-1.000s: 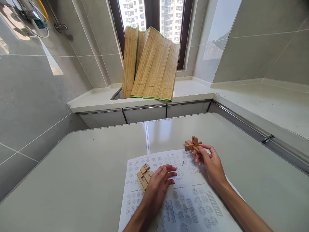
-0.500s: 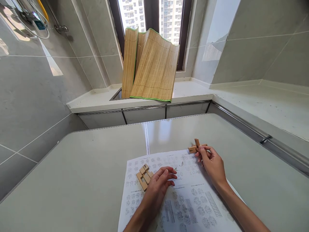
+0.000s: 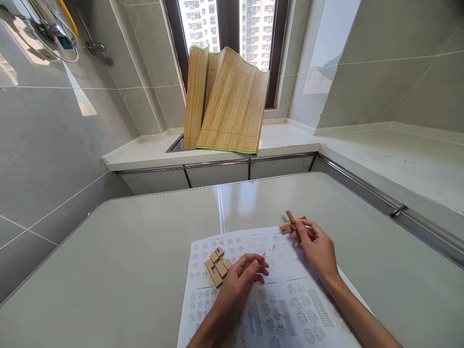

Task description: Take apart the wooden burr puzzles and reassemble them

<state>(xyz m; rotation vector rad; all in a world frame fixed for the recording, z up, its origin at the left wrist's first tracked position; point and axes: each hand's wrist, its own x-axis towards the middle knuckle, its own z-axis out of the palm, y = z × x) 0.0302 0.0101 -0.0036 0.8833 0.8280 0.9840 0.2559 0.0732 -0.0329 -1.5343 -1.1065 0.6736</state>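
Note:
A printed sheet of diagrams (image 3: 275, 299) lies on the grey table (image 3: 126, 251). My right hand (image 3: 315, 246) pinches a small cross of joined wooden puzzle pieces (image 3: 291, 223) at the sheet's far right corner. My left hand (image 3: 241, 278) rests on the sheet with its fingers loosely curled and apart, holding nothing. Just left of its fingertips lies a cluster of several loose wooden puzzle pieces (image 3: 217, 266), one marked with a number.
A folded bamboo mat (image 3: 226, 101) stands on the white window ledge (image 3: 145, 150) behind the table. Tiled walls close in on the left and right. A metal rail (image 3: 398, 210) runs along the counter at the right.
My right hand has lowered the wooden cross toward the table and turned it. My left hand has drawn back slightly from the loose pieces, fingers curling.

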